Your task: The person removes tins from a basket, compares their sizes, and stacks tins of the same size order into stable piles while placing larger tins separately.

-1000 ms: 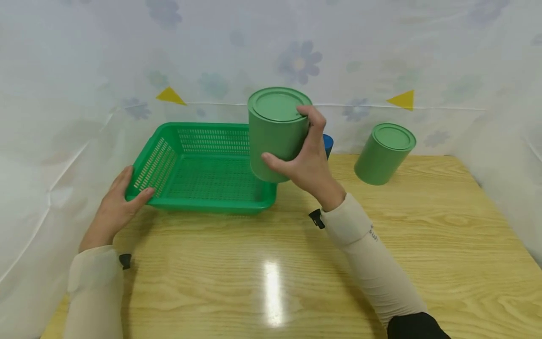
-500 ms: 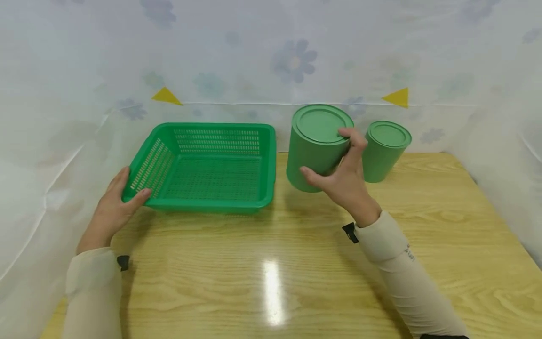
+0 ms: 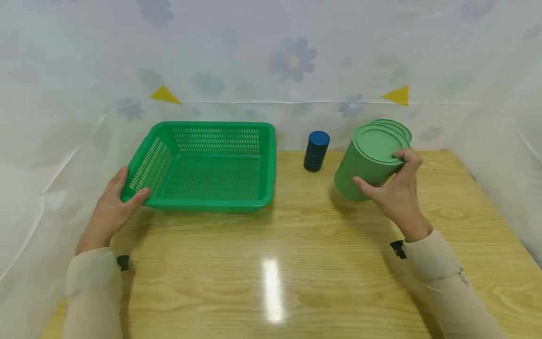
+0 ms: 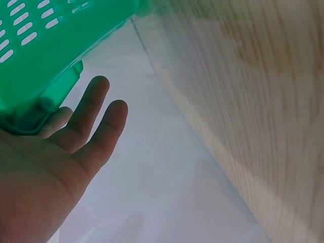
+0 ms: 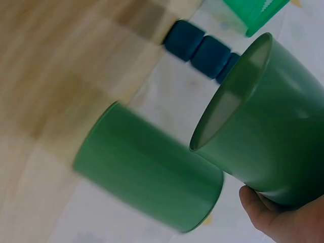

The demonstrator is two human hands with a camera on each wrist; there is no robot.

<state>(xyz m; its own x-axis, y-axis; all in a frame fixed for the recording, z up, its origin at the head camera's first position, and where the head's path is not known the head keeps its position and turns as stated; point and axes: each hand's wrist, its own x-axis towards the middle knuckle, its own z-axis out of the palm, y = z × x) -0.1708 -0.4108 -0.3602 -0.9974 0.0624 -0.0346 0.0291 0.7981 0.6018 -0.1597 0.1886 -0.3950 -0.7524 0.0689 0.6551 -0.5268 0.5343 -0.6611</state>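
Observation:
My right hand [image 3: 398, 197] holds a green lidded can [image 3: 370, 162] above the table, thumb on its side and fingers at the lid's edge. The can tilts, and in the right wrist view its recessed underside shows. A second green can [image 5: 149, 167] stands behind it on the table, mostly hidden in the head view. At the left, my left hand [image 3: 110, 207] grips the front left corner of a green slotted plastic basket [image 3: 207, 204], thumb over the rim. Two of its fingers [image 4: 109, 129] extend free beside the basket in the left wrist view.
A stack of blue round pieces [image 3: 316, 150] stands between the basket and the cans, near the back. Behind the wooden table [image 3: 220, 263] hangs a pale flowered sheet [image 3: 237, 56] with yellow triangles [image 3: 165, 95] on it.
My right hand has carried the can rightward and down from over the basket's right side, past the blue stack, to in front of the second can. The left hand stays at the basket.

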